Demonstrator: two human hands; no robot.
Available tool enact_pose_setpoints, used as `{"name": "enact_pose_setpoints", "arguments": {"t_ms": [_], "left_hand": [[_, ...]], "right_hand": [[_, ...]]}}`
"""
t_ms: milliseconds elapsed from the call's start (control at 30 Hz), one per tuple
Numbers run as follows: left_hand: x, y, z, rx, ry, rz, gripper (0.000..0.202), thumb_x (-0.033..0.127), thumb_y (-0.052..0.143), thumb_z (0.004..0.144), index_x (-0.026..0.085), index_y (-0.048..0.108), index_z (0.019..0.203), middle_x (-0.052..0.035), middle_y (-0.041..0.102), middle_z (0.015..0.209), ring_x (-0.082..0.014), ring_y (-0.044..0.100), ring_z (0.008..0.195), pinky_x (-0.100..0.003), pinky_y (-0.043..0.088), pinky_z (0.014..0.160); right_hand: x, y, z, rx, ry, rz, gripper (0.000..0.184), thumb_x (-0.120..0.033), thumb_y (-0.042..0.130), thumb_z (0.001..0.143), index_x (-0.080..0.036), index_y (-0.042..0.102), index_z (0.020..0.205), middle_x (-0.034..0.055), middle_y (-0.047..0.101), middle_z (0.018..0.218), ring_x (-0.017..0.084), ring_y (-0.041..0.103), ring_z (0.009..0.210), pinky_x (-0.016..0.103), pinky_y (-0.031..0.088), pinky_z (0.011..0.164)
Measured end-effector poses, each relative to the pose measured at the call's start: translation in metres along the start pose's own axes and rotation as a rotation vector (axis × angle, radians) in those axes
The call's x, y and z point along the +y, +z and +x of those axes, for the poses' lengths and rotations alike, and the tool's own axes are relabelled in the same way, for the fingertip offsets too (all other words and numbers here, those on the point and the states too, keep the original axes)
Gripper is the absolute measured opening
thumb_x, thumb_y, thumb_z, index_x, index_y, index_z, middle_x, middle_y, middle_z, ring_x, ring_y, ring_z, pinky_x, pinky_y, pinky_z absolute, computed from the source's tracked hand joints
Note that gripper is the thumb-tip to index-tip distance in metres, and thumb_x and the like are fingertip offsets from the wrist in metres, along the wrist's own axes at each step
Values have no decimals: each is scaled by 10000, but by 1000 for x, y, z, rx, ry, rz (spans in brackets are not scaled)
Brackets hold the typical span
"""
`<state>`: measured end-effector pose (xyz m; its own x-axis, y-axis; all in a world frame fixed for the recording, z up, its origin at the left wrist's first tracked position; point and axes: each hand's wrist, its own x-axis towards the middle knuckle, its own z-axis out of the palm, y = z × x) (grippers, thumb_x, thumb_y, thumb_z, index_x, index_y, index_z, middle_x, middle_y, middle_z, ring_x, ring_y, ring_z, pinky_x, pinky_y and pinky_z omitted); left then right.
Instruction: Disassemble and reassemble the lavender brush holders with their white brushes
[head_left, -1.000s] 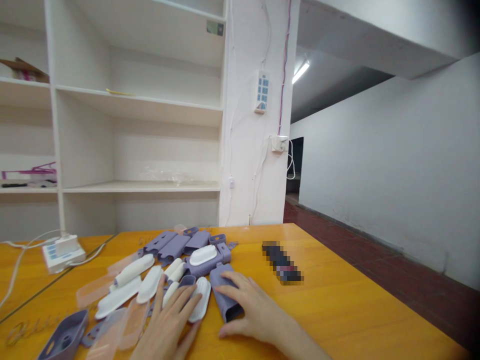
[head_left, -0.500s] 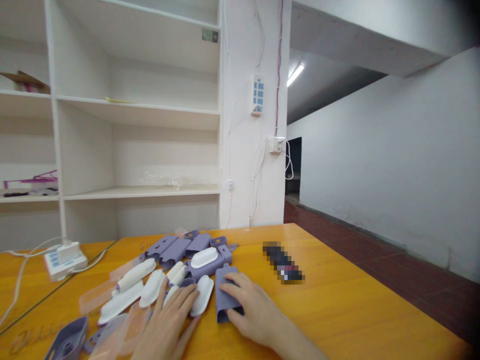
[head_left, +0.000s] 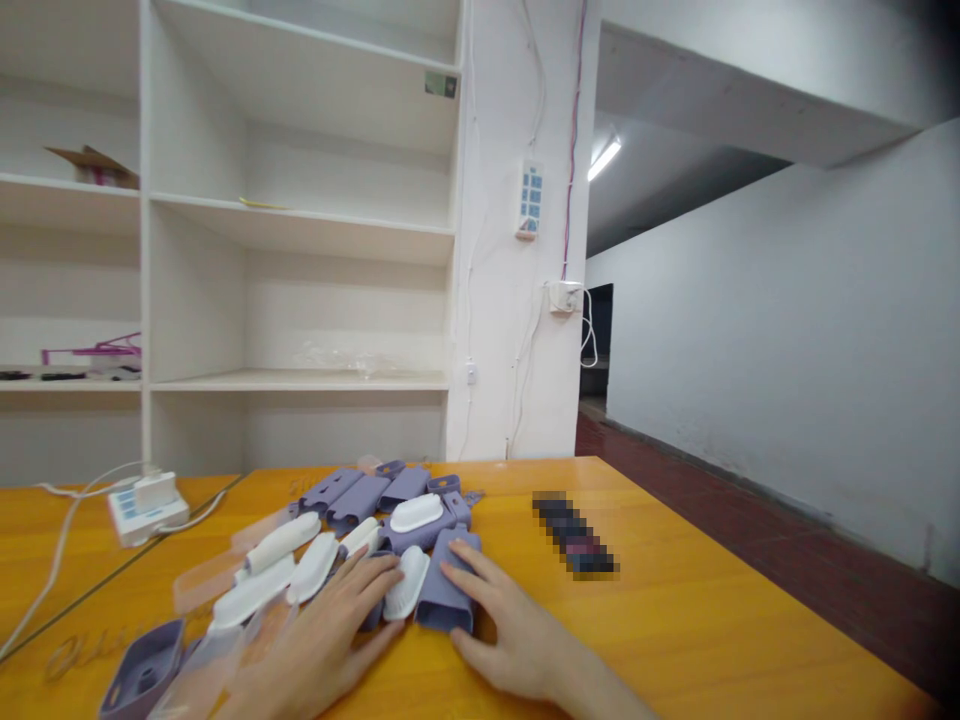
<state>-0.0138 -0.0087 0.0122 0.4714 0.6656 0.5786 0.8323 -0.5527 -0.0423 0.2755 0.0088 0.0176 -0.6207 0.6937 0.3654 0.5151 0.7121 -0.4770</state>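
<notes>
My left hand (head_left: 330, 630) lies over a heap of plastic parts, its fingers stretched out toward a white oval ribbed piece (head_left: 407, 584). The parts under the palm are hidden. My right hand (head_left: 510, 630) has spread fingers resting against the right side of a hollow purple casing (head_left: 444, 590), with the thumb near its lower end. This casing lies on the table right beside the white oval piece. Behind it, another white oval piece (head_left: 417, 512) sits on a purple part. Left of my left hand are a long white piece (head_left: 283, 540) and a flat white piece (head_left: 313, 566).
More purple casings (head_left: 356, 503) lie at the back of the heap. A deep purple tray-like part (head_left: 142, 672) and translucent pinkish covers (head_left: 206, 580) are at left. A white power strip (head_left: 147, 510) with cords stands farther left. A pixelated dark object (head_left: 574, 535) lies right on the wooden table (head_left: 697, 620).
The purple casing under my right hand has turned and shifted toward the white oval piece. Both hands stay close to the heap. The whole view has shifted slightly.
</notes>
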Motion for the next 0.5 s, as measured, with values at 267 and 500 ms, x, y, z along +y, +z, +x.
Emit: {"name": "enact_pose_setpoints", "arguments": {"t_ms": [267, 500], "left_hand": [[2, -21, 3, -43, 102, -1, 406, 359, 607, 956, 309, 602, 1359, -35, 657, 1408, -268, 603, 1313, -426, 488, 1129], [20, -49, -19, 121, 67, 241, 494, 444, 623, 945, 361, 538, 1425, -1, 559, 1516, -258, 596, 1321, -336, 506, 1095]], "right_hand": [[-2, 0, 0, -14, -20, -28, 681, -230, 633, 876, -268, 439, 1528, 72, 286, 1662, 261, 301, 1517, 440, 264, 1244], [-3, -1, 0, -43, 12, -31, 684, -255, 621, 888, -284, 417, 1540, 55, 263, 1670, 274, 302, 1515, 441, 258, 1246]]}}
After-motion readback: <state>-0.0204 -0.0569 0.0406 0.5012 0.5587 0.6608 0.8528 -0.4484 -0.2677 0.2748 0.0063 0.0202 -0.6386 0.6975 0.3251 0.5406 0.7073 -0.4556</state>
